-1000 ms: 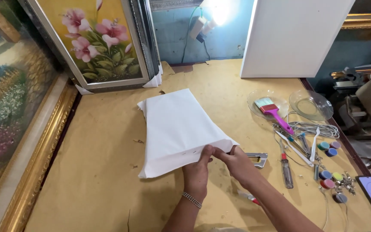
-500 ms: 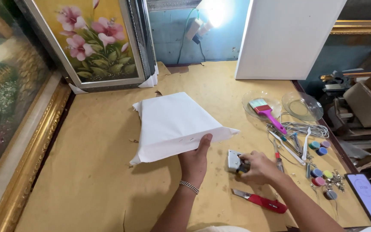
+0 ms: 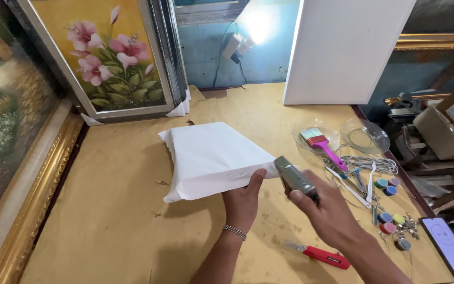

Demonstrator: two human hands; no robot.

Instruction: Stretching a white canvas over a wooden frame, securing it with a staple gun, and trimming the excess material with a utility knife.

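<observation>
A small canvas wrapped in white cloth (image 3: pixel 211 155) stands tilted on the yellow-brown table (image 3: pixel 106 210). My left hand (image 3: pixel 244 202) grips its near edge from below, thumb up on the cloth. My right hand (image 3: pixel 326 210) holds a grey metal staple gun (image 3: pixel 295 178), its nose close to the right end of that near edge. Whether the nose touches the cloth I cannot tell.
A red-handled cutter (image 3: pixel 324 256) lies near my right forearm. At the right lie a pink-handled brush (image 3: pixel 321 144), clear dishes (image 3: pixel 364 135), white cord, small paint pots (image 3: pixel 387 186) and a phone (image 3: pixel 450 247). Framed flower paintings (image 3: pixel 114 58) lean at left, a blank white canvas (image 3: pixel 342 47) at the back.
My right hand left the canvas edge, picked the staple gun off the table and brought it up to the edge. My left hand stayed on the canvas.
</observation>
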